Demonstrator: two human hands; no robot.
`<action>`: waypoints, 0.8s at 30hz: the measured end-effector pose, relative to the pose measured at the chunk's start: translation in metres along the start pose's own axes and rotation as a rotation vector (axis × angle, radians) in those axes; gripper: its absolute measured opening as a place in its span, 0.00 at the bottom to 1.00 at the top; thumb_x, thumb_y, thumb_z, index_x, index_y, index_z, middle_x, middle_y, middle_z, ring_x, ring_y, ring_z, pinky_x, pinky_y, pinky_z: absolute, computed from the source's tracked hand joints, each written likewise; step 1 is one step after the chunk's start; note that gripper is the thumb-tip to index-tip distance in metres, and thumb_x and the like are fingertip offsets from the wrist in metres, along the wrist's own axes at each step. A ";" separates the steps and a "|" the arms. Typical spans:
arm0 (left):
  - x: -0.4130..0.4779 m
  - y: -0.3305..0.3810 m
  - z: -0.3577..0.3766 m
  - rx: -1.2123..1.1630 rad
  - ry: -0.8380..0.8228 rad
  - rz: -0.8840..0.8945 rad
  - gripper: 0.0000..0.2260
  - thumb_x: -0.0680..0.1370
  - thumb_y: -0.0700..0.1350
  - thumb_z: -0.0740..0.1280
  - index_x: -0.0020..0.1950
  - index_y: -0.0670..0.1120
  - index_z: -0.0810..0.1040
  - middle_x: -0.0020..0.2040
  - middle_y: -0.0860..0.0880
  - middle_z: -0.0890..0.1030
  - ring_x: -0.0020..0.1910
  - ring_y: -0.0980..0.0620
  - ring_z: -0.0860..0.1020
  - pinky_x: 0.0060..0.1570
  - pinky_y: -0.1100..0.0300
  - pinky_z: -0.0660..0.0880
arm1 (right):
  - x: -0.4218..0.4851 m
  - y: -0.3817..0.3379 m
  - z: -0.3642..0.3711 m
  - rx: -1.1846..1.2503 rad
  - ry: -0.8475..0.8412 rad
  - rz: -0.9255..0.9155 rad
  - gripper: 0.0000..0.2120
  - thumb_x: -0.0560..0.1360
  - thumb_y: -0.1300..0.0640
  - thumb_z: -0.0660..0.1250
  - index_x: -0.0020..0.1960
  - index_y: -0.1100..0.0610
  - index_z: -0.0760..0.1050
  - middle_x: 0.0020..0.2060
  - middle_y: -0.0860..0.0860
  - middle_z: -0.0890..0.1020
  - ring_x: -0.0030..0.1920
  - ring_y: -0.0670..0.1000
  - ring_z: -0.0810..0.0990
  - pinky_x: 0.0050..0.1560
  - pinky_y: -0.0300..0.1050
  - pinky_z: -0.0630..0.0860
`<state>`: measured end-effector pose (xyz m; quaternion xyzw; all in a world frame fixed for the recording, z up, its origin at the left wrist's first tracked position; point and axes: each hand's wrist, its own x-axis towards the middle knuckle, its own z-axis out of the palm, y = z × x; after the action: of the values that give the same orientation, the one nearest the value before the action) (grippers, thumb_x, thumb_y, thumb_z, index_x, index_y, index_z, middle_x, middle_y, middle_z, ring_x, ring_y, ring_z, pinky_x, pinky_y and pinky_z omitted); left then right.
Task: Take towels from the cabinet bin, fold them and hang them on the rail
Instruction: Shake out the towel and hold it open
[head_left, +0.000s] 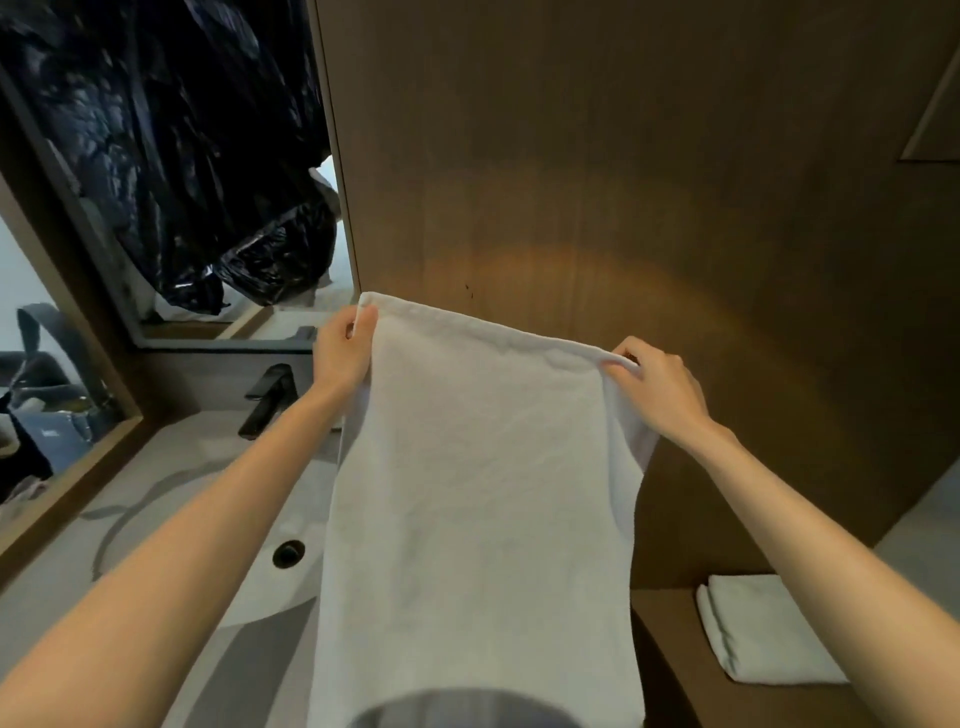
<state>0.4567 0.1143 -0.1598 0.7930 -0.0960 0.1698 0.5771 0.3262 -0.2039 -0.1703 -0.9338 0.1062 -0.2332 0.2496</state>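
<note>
A white towel (478, 493) hangs full length in front of me, held up by its top edge before a brown wood wall. My left hand (343, 353) pinches the top left corner with thumb and fingers. My right hand (657, 387) grips the top right corner, fingers curled over the hem. The towel's right side is doubled back behind itself. A second white towel (763, 626), folded, lies on a dark wooden shelf at the lower right. No rail or cabinet bin shows in this view.
A white sink (218, 525) with a black drain (288, 553) and a black faucet (267, 397) sits below left. A mirror (171, 171) above it reflects black plastic bags. The wood wall panel (623, 182) stands straight ahead.
</note>
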 end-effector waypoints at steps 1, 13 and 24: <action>0.001 -0.013 0.003 0.003 -0.015 -0.016 0.21 0.81 0.53 0.59 0.44 0.33 0.73 0.37 0.43 0.73 0.37 0.50 0.69 0.39 0.55 0.65 | -0.003 0.003 0.009 -0.034 -0.041 0.014 0.08 0.80 0.46 0.61 0.51 0.50 0.73 0.44 0.46 0.78 0.40 0.47 0.76 0.41 0.42 0.75; -0.041 -0.067 0.032 -0.022 -0.517 0.076 0.16 0.82 0.43 0.60 0.34 0.48 0.69 0.31 0.54 0.68 0.30 0.62 0.66 0.33 0.67 0.62 | -0.056 -0.037 0.116 0.095 -0.489 0.021 0.34 0.76 0.44 0.68 0.77 0.51 0.57 0.74 0.48 0.66 0.73 0.52 0.64 0.70 0.56 0.66; -0.069 -0.068 0.033 0.072 -0.615 0.089 0.05 0.79 0.50 0.65 0.46 0.51 0.73 0.36 0.58 0.74 0.33 0.63 0.71 0.36 0.63 0.66 | -0.046 -0.091 0.112 0.111 0.007 -0.127 0.07 0.80 0.46 0.61 0.50 0.49 0.72 0.40 0.44 0.79 0.40 0.46 0.78 0.41 0.55 0.78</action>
<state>0.4216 0.1013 -0.2552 0.8222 -0.2945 -0.0495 0.4846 0.3481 -0.0653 -0.2271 -0.9226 0.0346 -0.2573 0.2853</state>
